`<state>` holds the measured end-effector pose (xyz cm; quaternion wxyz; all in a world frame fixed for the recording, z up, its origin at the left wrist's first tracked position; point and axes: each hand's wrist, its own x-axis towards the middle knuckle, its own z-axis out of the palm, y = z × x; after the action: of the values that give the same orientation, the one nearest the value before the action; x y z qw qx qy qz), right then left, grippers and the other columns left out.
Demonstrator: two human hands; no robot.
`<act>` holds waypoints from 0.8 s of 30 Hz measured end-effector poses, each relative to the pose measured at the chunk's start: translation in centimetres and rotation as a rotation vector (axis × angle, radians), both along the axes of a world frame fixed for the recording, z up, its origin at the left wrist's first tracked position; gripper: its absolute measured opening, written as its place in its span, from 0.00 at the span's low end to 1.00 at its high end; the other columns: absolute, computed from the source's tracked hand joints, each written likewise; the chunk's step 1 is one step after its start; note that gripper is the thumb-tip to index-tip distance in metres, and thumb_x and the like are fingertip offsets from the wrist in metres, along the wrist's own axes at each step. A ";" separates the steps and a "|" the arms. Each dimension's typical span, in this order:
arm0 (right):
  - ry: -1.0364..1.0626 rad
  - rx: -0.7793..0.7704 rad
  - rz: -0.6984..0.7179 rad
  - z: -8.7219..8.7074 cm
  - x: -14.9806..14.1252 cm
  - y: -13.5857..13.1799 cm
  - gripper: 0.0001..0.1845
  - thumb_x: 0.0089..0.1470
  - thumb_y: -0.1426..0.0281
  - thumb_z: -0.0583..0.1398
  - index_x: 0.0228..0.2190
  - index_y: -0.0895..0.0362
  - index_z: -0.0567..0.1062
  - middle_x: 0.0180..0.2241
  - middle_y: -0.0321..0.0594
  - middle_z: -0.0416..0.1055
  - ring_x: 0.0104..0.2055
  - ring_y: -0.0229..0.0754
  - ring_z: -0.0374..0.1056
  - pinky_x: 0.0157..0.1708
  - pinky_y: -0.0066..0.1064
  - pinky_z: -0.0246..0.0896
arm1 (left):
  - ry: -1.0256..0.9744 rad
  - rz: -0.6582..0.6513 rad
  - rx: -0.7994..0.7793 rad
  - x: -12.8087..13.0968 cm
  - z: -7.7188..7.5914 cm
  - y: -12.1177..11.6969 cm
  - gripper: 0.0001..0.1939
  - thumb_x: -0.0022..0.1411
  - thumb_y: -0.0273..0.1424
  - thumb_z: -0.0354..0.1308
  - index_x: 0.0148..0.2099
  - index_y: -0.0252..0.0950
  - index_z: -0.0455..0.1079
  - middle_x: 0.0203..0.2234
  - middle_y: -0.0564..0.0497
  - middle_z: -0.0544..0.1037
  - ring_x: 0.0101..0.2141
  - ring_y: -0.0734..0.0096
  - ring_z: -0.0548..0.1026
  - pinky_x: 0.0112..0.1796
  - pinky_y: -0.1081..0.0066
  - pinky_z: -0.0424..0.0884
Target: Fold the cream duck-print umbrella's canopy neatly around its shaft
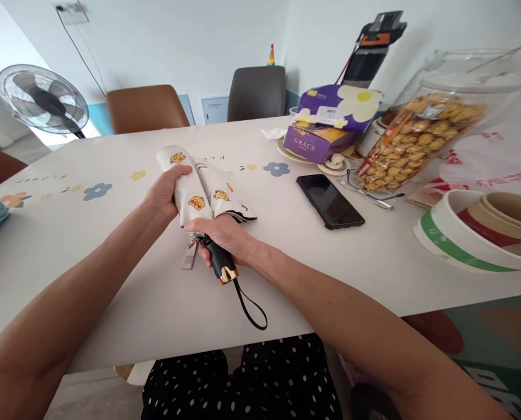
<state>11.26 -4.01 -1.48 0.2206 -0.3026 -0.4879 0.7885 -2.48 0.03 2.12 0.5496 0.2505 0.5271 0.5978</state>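
Umbrella slants between both hands, gripped by each.

You see a fan beyond the far left corner of the tabletop, and a brown chair and a grey chair past its far edge. By the near edge, toward your right, a white bowl holds a brown bowl; farther back, glasses lie beside a snack jar.

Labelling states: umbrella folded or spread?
Folded: the umbrella is bundled lengthwise in the left hand and right hand, one flap sticking out.
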 end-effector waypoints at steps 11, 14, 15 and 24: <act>-0.008 -0.011 -0.034 0.3 -0.1 -0.3 0.13 0.43 0.63 0.62 0.23 0.58 0.64 0.13 0.31 0.60 0.12 0.33 0.58 0.09 0.24 0.59 | 0.029 0.019 -0.011 -0.1 -0.1 0.0 0.15 0.46 0.27 0.59 0.40 0.38 0.68 0.28 0.49 0.75 0.34 0.61 0.74 0.39 0.62 0.72; -0.015 -0.012 -0.038 0.1 -0.1 -0.2 0.13 0.44 0.63 0.61 0.21 0.59 0.65 0.12 0.32 0.61 0.12 0.33 0.58 0.09 0.24 0.59 | 0.031 0.028 -0.025 0.0 -0.2 0.0 0.15 0.46 0.27 0.59 0.40 0.37 0.68 0.28 0.48 0.75 0.34 0.61 0.74 0.39 0.63 0.73; -0.013 -0.014 -0.039 0.0 -0.1 -0.2 0.13 0.44 0.63 0.61 0.21 0.59 0.65 0.13 0.32 0.61 0.12 0.33 0.58 0.09 0.24 0.59 | 0.032 0.026 -0.024 0.0 -0.2 0.0 0.15 0.46 0.27 0.59 0.40 0.37 0.68 0.28 0.49 0.75 0.34 0.61 0.74 0.39 0.63 0.73; -0.009 -0.017 -0.038 -0.2 -0.2 -0.1 0.16 0.40 0.61 0.63 0.22 0.59 0.65 0.15 0.33 0.62 0.13 0.33 0.59 0.08 0.26 0.60 | 0.033 0.016 -0.017 -0.1 -0.3 0.0 0.17 0.46 0.27 0.59 0.42 0.39 0.68 0.28 0.48 0.75 0.35 0.59 0.74 0.40 0.61 0.72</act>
<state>11.09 -4.12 -1.65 0.2309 -0.3170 -0.4764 0.7869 -2.56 0.07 1.81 0.5380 0.2514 0.5430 0.5937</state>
